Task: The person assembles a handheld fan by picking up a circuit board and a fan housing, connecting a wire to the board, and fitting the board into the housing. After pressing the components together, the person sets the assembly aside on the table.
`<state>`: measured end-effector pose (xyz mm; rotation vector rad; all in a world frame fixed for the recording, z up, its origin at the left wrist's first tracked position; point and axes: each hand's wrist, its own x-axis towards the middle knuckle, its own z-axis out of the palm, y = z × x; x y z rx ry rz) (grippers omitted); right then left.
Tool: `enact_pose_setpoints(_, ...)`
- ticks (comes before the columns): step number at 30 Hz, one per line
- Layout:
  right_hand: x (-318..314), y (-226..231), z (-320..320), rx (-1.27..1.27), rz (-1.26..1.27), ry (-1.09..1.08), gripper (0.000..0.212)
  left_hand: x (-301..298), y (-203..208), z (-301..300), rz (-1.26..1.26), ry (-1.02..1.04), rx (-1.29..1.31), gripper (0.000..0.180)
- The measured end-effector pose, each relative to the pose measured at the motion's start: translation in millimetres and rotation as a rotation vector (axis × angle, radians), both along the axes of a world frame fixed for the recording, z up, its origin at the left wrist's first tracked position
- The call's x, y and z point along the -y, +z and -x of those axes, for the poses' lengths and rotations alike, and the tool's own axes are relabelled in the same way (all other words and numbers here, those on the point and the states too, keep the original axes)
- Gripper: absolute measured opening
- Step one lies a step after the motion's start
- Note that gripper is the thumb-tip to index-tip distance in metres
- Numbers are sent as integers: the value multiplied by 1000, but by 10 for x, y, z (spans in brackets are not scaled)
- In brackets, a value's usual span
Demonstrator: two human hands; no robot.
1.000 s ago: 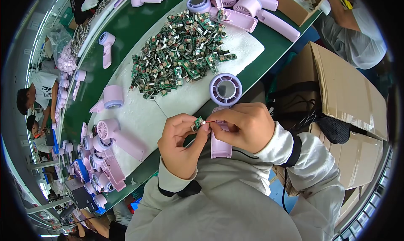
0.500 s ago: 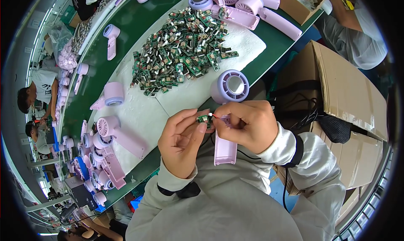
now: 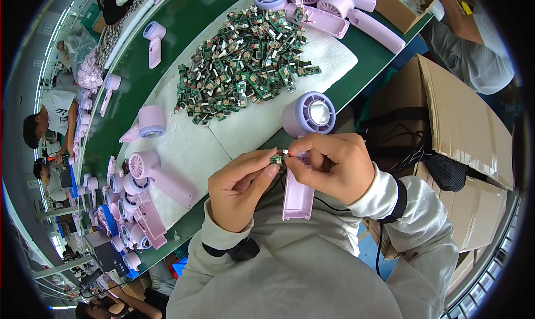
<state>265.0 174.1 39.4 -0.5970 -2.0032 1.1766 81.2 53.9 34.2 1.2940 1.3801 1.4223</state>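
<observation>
1. To your right stands a large brown cardboard box [image 3: 462, 118], its flap folded over the top, with pale tape along its lower edge.
2. Below it, low at your right side, you have a second brown cardboard box [image 3: 479, 218], partly hidden behind your right sleeve.
3. At the far end of the green bench, top right, sits an open brown cardboard box [image 3: 390, 1], long and shallow, with whitish contents.
4. At the far left edge lies a clear plastic bag [image 3: 78, 43], crumpled, beside a heap of pale pink parts.
5. You have no sign or lit screen that can be made out.
</observation>
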Motion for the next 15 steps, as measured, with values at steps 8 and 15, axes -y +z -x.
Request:
enact_pose_setpoints(8,8,-12,90,65,230,104,13,22,-292,333,43,-178,379,32)
enact_pose_setpoints(15,35,-24,192,87,238,88,16,29,-349,430,41,-199,364,33)
